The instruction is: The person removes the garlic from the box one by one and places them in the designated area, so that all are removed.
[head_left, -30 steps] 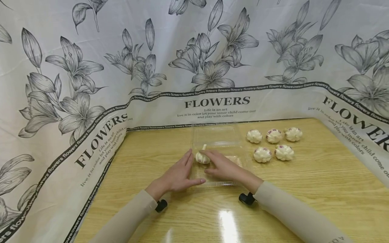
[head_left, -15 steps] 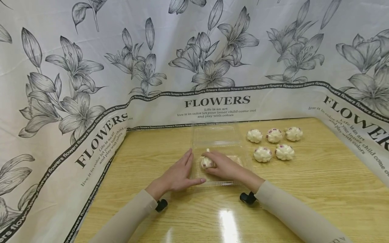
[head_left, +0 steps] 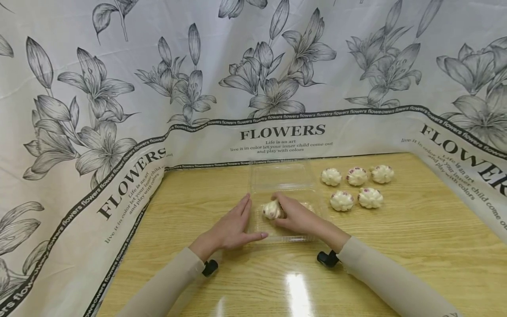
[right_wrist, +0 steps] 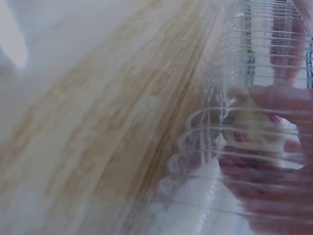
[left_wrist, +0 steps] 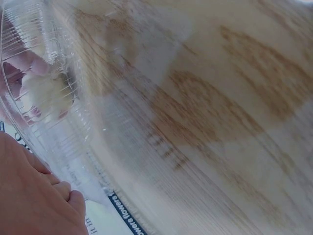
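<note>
A clear plastic clamshell box [head_left: 262, 231] lies open on the table, its lid [head_left: 281, 175] tipped back. Inside the base, near its left side, my right hand [head_left: 297, 215] holds a white garlic bulb [head_left: 271, 210] with purplish marks. Through the ribbed plastic, the right wrist view shows fingers and thumb around that bulb [right_wrist: 254, 129]. My left hand [head_left: 231, 229] rests against the box's left side, fingers straight and thumb stretched along the front edge. A pale patch in the box behind the right hand is too hidden to identify.
Several garlic bulbs [head_left: 358, 176] stand in two rows on the wooden table [head_left: 388, 246], right of the box. A flower-printed cloth [head_left: 281, 132] rises behind the table and along both sides.
The right hand has shifted slightly right with the garlic bulb, which has tipped so its stem no longer points up. The left hand and box have stayed still.
</note>
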`<state>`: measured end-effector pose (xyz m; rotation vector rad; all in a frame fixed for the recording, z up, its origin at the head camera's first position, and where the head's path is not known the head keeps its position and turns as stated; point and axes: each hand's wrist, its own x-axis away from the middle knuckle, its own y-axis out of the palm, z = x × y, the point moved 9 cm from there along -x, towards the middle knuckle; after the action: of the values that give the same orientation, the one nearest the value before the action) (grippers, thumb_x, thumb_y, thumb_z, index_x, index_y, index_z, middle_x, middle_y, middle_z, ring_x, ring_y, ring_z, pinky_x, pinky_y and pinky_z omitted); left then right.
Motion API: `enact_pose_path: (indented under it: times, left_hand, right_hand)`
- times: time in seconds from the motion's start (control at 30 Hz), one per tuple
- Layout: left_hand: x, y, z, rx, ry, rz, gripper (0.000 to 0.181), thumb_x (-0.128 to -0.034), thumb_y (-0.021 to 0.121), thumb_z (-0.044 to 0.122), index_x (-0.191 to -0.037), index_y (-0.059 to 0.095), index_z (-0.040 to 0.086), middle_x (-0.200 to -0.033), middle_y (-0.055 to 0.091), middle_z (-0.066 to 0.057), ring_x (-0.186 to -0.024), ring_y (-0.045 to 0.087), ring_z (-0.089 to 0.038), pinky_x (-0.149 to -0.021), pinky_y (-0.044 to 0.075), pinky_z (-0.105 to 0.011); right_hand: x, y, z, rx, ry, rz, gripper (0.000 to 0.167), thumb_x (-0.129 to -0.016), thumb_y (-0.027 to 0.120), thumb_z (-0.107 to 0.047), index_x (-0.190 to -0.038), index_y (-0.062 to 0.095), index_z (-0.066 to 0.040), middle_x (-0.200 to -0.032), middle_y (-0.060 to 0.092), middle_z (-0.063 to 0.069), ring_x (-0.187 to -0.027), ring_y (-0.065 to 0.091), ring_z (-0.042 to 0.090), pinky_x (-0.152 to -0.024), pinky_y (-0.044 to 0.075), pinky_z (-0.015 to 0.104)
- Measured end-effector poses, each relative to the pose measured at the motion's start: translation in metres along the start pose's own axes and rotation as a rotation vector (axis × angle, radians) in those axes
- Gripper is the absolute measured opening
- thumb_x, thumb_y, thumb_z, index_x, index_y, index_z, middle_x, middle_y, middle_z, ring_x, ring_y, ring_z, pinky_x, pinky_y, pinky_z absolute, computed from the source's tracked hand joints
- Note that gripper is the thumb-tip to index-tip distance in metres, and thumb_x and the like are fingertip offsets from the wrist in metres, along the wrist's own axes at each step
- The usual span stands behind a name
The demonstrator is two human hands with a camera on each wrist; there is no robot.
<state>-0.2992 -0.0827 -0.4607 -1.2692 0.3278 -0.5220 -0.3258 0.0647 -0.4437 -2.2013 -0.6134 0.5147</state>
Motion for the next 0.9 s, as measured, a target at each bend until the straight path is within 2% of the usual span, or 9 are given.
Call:
enact_pose_path:
  times: [0.13,0.23,0.3,0.4,0.53,0.67,0.83,0.9]
  left_hand:
    - [0.0,0.001,-0.001,-0.001,0.004,0.001,0.123,-0.0868,0.034,0.09,-0.162,0.009,-0.004,-0.171,-0.003,-0.017,-0.157,0.009,-0.029,-0.126,0.02,-0.04]
    - [0.0,0.002,-0.001,-0.001,0.005,0.0,0.123,-0.0865,0.033,0.09,-0.162,0.009,-0.004,-0.172,-0.003,-0.017,-0.157,0.009,-0.029,-0.126,0.02,-0.04]
    - [0.0,0.001,-0.001,0.001,0.005,-0.001,0.123,-0.0865,0.033,0.09,-0.162,0.009,-0.004,-0.172,-0.003,-0.017,-0.157,0.009,-0.029,-0.126,0.02,-0.04]
    - [0.0,-0.001,-0.001,0.007,0.007,0.001,0.123,-0.0869,0.033,0.09,-0.162,0.009,-0.004,-0.171,-0.002,-0.018,-0.157,0.009,-0.029,-0.126,0.021,-0.041]
    - [0.001,-0.002,-0.001,0.014,0.005,0.002,0.122,-0.0875,0.035,0.089,-0.162,0.009,-0.004,-0.172,-0.002,-0.017,-0.157,0.009,-0.029,-0.126,0.022,-0.041]
    - [0.001,-0.001,0.0,0.015,0.003,-0.005,0.121,-0.0875,0.036,0.089,-0.162,0.01,-0.004,-0.172,-0.003,-0.016,-0.157,0.009,-0.029,-0.126,0.021,-0.041]
    - [0.001,0.0,0.0,0.007,0.008,-0.003,0.121,-0.0881,0.036,0.088,-0.162,0.01,-0.004,-0.172,-0.003,-0.017,-0.157,0.009,-0.03,-0.126,0.021,-0.041]
    - [0.001,-0.001,0.0,0.006,0.01,0.001,0.121,-0.088,0.036,0.088,-0.162,0.009,-0.004,-0.171,-0.003,-0.018,-0.157,0.009,-0.03,-0.126,0.021,-0.041]
  right_hand:
    - [0.001,0.001,0.002,0.026,0.008,-0.019,0.063,-0.091,0.077,-0.012,-0.146,0.049,0.001,-0.134,0.061,0.02,-0.113,0.063,0.031,-0.098,0.055,0.049]
    - [0.002,0.001,0.003,0.036,0.021,-0.036,0.066,-0.094,0.073,-0.015,-0.152,0.046,-0.002,-0.141,0.055,0.024,-0.109,0.063,0.03,-0.096,0.056,0.048]
    - [0.001,0.002,0.003,0.036,0.017,-0.043,0.065,-0.095,0.071,-0.016,-0.153,0.045,-0.001,-0.138,0.056,0.024,-0.101,0.062,0.024,-0.089,0.058,0.042]
    - [-0.001,0.003,0.004,0.019,0.024,-0.059,0.066,-0.097,0.069,-0.019,-0.154,0.042,-0.001,-0.124,0.059,0.018,-0.086,0.057,0.015,-0.075,0.056,0.03]
    - [-0.004,0.007,0.004,0.015,0.045,-0.082,0.067,-0.099,0.068,-0.022,-0.156,0.039,0.0,-0.11,0.056,0.011,-0.081,0.054,0.013,-0.068,0.054,0.026]
    - [-0.006,0.015,0.004,-0.001,0.064,-0.131,0.069,-0.1,0.065,-0.021,-0.159,0.034,-0.002,-0.114,0.055,0.012,-0.084,0.053,0.014,-0.073,0.054,0.028]
    - [-0.008,0.022,-0.001,-0.001,0.021,-0.173,0.072,-0.101,0.06,-0.015,-0.162,0.024,-0.003,-0.118,0.054,0.015,-0.091,0.054,0.018,-0.082,0.055,0.035]
    - [-0.009,0.021,-0.004,-0.002,-0.014,-0.162,0.073,-0.1,0.059,-0.012,-0.162,0.021,0.001,-0.129,0.055,0.022,-0.104,0.059,0.026,-0.095,0.055,0.043]
